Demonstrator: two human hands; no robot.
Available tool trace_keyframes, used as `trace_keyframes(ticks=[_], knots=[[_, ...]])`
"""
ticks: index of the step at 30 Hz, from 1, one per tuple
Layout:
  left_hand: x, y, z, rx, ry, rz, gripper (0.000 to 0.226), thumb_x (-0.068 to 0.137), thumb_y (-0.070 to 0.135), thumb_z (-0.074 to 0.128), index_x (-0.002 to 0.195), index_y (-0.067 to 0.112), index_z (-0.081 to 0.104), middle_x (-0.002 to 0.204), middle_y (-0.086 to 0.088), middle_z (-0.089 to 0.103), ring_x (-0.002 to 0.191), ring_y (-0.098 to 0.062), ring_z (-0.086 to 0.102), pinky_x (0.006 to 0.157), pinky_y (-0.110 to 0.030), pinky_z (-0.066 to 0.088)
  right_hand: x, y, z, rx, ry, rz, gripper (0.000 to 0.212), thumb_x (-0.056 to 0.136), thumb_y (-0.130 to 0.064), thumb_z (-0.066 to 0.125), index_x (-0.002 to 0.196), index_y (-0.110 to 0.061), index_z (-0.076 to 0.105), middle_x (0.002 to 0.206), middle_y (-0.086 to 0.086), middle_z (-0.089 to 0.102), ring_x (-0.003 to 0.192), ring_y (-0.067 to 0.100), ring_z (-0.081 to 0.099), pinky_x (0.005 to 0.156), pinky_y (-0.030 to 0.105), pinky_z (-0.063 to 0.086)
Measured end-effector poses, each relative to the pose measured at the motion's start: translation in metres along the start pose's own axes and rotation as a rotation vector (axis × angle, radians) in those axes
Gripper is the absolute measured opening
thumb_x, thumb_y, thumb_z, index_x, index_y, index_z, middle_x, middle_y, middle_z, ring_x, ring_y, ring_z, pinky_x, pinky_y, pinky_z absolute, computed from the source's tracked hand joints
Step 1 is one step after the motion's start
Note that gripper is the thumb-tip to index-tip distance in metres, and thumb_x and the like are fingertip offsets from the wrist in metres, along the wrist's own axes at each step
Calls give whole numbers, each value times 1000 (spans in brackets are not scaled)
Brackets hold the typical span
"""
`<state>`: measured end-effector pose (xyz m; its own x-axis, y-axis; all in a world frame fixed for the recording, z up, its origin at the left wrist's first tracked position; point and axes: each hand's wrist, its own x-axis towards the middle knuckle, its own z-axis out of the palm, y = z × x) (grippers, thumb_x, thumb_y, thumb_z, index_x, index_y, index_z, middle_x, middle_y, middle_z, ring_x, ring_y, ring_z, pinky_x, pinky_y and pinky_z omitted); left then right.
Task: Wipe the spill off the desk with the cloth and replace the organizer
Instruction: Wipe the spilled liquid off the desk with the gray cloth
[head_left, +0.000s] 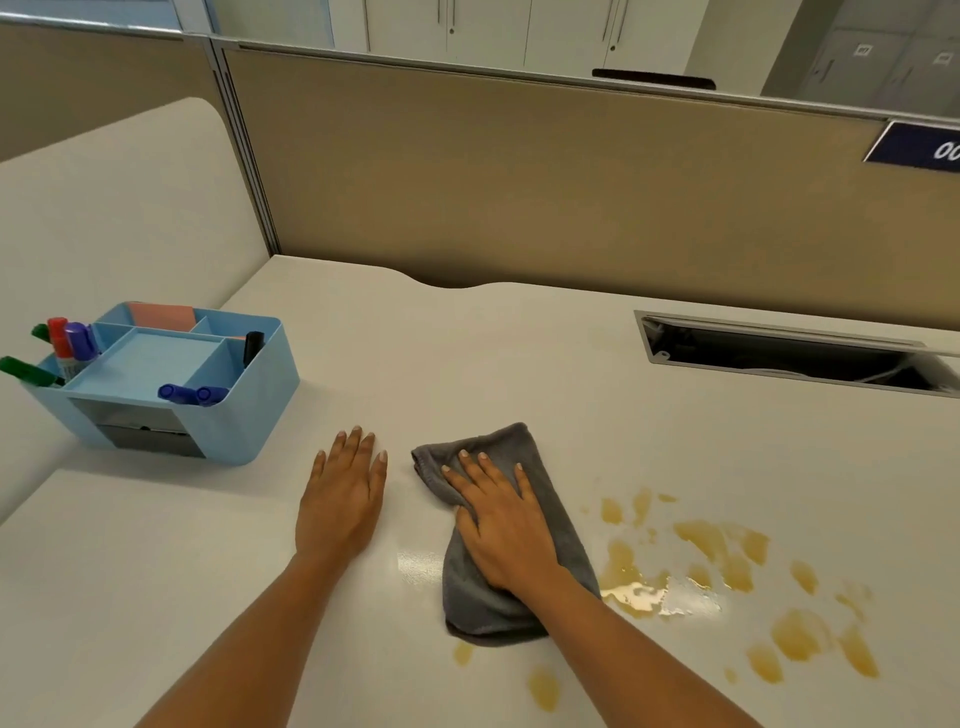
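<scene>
A folded grey cloth (488, 608) lies on the white desk (519, 358), and my right hand (501, 525) presses flat on top of it with fingers spread. A yellow-brown spill (727, 556) spreads in patches to the right of the cloth, with small drops (543, 688) below it. My left hand (345, 499) rests flat and empty on the desk just left of the cloth. The light blue organizer (171, 384), holding markers and pink notes, stands at the far left, partly on the neighbouring desk.
A tan partition wall (519, 182) closes off the back of the desk. An open cable slot (789, 356) is cut into the desk at the back right. A seam at the left separates this desk from the adjoining desk (104, 218).
</scene>
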<state>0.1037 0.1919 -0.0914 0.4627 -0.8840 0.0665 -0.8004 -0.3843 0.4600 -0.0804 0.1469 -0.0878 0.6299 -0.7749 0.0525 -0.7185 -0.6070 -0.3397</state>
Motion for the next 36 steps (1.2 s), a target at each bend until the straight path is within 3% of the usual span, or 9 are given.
trace_keyframes(ticks=[17,36], knots=[[-2,5,-3,1,-9,16,49,98,27,23,145,11,23,156,-7,20,146,-19,12,120,-34,2,-16,-12,-2,76,30,211,49,99,-28,24,148,-30,17,159,-10,11,147,6,1,116,37,-13],[-49,0,-7,-98,20,-20,46,99,24,19,143,13,29,155,-5,25,145,-18,14,120,-34,6,-30,-84,30,31,17,24,49,98,-33,23,147,-29,21,160,-1,12,148,14,4,116,49,-11]])
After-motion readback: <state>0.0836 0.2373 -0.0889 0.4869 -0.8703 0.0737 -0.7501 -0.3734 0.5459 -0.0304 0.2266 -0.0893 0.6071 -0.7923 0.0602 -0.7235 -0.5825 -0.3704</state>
